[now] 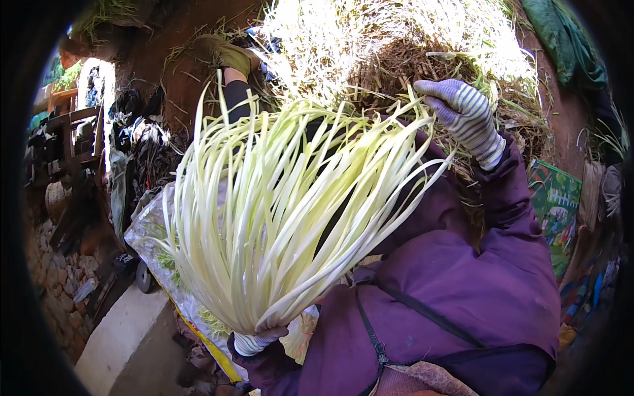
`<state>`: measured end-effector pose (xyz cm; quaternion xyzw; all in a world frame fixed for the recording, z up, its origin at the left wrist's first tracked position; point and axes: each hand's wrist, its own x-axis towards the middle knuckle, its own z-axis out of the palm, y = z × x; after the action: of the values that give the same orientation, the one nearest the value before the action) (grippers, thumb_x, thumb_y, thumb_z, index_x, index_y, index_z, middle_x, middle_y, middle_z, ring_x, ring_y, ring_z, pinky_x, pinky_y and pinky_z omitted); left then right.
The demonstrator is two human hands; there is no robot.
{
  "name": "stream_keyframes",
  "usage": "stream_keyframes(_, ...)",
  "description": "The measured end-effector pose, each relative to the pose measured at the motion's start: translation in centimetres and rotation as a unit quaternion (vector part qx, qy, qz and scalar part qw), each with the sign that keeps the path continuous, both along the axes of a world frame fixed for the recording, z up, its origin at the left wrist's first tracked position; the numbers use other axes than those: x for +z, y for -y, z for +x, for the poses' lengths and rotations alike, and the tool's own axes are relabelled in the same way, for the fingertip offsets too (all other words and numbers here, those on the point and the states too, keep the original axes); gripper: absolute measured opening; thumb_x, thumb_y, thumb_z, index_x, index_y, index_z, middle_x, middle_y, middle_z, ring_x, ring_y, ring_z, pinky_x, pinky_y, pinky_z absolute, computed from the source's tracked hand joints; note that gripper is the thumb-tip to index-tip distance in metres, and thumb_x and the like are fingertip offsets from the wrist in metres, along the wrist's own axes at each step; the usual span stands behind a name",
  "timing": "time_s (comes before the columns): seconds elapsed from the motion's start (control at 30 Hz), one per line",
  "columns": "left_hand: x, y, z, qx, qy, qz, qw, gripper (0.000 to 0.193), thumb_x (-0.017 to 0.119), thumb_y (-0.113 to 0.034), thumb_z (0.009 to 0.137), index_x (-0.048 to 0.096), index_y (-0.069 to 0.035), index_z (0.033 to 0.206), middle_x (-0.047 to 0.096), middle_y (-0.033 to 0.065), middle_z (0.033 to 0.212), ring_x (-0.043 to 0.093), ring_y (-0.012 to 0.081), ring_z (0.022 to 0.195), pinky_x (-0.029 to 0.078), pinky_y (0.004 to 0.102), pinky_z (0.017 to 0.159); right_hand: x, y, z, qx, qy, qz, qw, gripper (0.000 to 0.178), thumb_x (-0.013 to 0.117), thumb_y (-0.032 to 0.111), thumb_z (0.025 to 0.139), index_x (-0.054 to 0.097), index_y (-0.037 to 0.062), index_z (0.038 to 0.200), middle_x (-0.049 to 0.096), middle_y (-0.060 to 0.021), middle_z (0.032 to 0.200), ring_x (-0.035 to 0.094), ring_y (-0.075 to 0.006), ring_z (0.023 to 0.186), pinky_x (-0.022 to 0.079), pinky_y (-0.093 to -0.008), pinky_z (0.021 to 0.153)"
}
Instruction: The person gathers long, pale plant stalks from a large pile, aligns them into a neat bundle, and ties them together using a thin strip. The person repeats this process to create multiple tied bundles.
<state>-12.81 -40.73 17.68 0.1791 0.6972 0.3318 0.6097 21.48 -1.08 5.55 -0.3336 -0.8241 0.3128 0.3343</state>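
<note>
Two hands in striped gloves show. The left hand point(259, 340), between six and seven o'clock, is clamped around the base of a bundle of long pale leaves point(277, 224), which fans upward over the middle of the view, its tips bending over at the top. At two o'clock the right hand point(465, 119) is raised on a bent arm, fingers curled in together, beside the bundle's outer tips (I cannot tell whether a leaf is pinched between them).

For the room, left to right: a dark wooden frame point(76, 135) stands between nine and ten o'clock, rough stonework point(63, 287) lies at eight, and a pale block point(129, 330) sits between seven and eight. A sunlit heap of straw point(389, 53) spreads from twelve to one, brown ground point(568, 125) runs down at two, and the purple garment point(462, 290) fills four to five.

Between eight and nine o'clock a white plastic sheet point(146, 230), perhaps a flattened sack, lies partly under the bundle, with green scraps point(165, 261) on it and a yellow strip along its edge.
</note>
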Motion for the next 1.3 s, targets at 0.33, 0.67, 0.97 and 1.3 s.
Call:
stream_keyframes(0.33,-9.8,2.0,4.9,0.086,0.135,-0.065,0.985,0.067,0.087,-0.004,0.064,0.056,0.000,0.123,0.067,0.0085,0.108,0.065,0.0200,0.096,0.054,0.0331,0.082,-1.9,-0.9,3.6,-0.089,0.136,0.074,0.984,0.034,0.063,0.006,0.087,0.064,0.0070,0.121,0.069,-0.0134,0.109,0.065,-0.0297,0.102,0.051,-0.0359,0.091)
stream_keyframes(0.67,-12.7,4.6,5.9,0.099,0.149,-0.050,0.983,0.079,0.087,-0.009,0.064,0.049,0.001,0.133,0.063,0.0135,0.121,0.063,0.0270,0.107,0.052,0.0385,0.094,-4.2,6.0,5.4,0.121,0.128,-0.171,0.969,0.029,0.066,0.019,0.088,0.066,0.0051,0.114,0.068,-0.0128,0.109,0.066,-0.0274,0.101,0.053,-0.0341,0.089)
stream_keyframes(0.97,-11.9,3.9,8.0,0.016,0.065,-0.058,0.996,0.072,0.084,-0.012,0.071,0.050,0.001,0.133,0.063,0.0132,0.122,0.062,0.0254,0.110,0.050,0.0370,0.095,-4.0,9.1,2.1,0.136,0.195,-0.005,0.971,0.011,0.067,0.015,0.081,0.065,0.0061,0.086,0.060,-0.0088,0.067,0.061,-0.0291,0.061,0.048,-0.0411,0.053)
stream_keyframes(1.3,-11.4,2.5,8.7,-0.056,0.020,-0.024,0.998,0.060,0.076,-0.018,0.082,0.050,0.000,0.133,0.064,0.0121,0.124,0.060,0.0222,0.115,0.047,0.0342,0.098,-3.6,2.0,7.0,-0.212,0.367,0.068,0.903,0.040,0.060,0.015,0.091,0.057,0.0091,0.131,0.065,-0.0154,0.118,0.063,-0.0305,0.109,0.049,-0.0360,0.096)
